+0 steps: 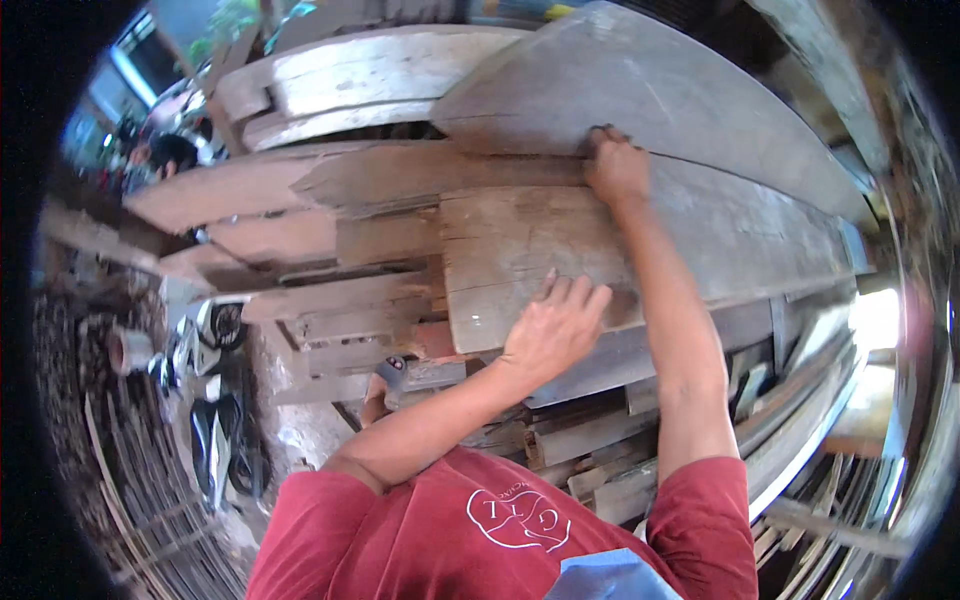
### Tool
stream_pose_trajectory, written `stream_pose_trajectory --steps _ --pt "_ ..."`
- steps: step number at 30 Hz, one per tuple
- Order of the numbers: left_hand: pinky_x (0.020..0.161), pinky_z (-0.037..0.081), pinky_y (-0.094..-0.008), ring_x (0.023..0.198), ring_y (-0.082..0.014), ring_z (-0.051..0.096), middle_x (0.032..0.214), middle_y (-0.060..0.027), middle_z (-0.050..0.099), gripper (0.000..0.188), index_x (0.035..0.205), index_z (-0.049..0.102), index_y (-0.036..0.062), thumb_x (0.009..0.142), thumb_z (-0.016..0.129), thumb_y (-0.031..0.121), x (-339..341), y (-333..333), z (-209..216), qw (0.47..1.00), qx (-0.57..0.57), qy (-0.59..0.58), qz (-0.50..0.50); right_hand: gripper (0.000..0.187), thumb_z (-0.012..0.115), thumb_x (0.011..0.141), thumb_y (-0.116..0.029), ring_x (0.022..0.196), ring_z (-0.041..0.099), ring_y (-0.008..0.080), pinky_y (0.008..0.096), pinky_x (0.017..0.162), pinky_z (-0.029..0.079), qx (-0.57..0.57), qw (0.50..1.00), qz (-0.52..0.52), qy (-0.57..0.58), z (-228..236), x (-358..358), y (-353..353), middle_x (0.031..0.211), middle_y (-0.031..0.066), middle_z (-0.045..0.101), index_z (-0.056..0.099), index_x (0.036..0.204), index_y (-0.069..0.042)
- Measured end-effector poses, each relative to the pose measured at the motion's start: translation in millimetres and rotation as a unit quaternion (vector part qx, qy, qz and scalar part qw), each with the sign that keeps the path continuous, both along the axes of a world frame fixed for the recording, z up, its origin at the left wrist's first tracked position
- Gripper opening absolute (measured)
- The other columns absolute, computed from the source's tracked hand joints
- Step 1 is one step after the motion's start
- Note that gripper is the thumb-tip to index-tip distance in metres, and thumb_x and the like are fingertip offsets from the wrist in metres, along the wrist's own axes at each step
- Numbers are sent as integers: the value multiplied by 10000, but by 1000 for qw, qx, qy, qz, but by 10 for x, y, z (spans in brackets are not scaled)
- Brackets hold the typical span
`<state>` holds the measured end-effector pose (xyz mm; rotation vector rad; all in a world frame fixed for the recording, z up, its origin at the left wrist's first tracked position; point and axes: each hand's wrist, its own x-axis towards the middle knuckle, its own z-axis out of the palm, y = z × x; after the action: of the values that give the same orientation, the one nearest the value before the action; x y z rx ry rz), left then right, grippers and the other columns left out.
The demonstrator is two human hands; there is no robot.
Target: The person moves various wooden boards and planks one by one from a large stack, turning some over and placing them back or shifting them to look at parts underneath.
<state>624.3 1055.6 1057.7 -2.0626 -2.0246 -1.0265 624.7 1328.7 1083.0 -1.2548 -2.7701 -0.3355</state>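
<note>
A broad, weathered wooden plank (pixel 520 240) lies in front of me, its left end squared off and cracked. My left hand (pixel 560 325) rests on this plank near its front edge, fingers curled under; whatever they may hold is hidden. Farther off, my right hand (pixel 618 170) is closed at the seam between this plank and a wide grey board (pixel 650 80) behind it. Something dark shows at the right fingertips, too small to name.
Several more boards are stacked to the left, among them a pale-faced timber (pixel 390 70) and a brown plank (pixel 230 190). Below lie stacked planks (pixel 590 435). A motorbike (pixel 215 440) stands at lower left; another person (pixel 172 155) is at far left. A wooden post (pixel 825 70) rises at right.
</note>
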Motion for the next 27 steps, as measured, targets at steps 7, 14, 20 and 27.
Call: stream_pose_trajectory --steps 7,14,20,27 --pt "712 621 -492 996 -363 704 1028 -144 647 248 1056 581 72 860 700 165 36 65 -24 999 -31 12 38 289 534 1034 -199 1207 688 305 464 1000 539 82 996 26 21 -320 -294 237 1271 91 734 773 1188 -144" --pt "695 596 -486 960 -343 693 1006 -133 617 231 1039 562 68 874 696 159 95 17 43 998 -32 29 38 259 567 991 -169 1207 684 285 445 1009 553 44 997 11 69 -214 -239 155 1212 101 746 768 1146 -116" --pt "703 611 -463 933 -328 696 991 -124 607 214 1019 555 72 877 691 156 82 14 42 997 -47 44 39 253 577 982 -153 1198 688 296 439 980 579 40 993 16 110 -292 -261 163 1204 99 751 785 1121 -114" --pt "711 597 -500 936 -377 692 1000 -155 626 186 1044 542 59 905 643 129 99 38 52 998 -37 31 50 261 655 935 -121 1266 652 295 421 1023 575 -2 992 26 124 -182 -261 270 1273 86 743 795 1155 -138"
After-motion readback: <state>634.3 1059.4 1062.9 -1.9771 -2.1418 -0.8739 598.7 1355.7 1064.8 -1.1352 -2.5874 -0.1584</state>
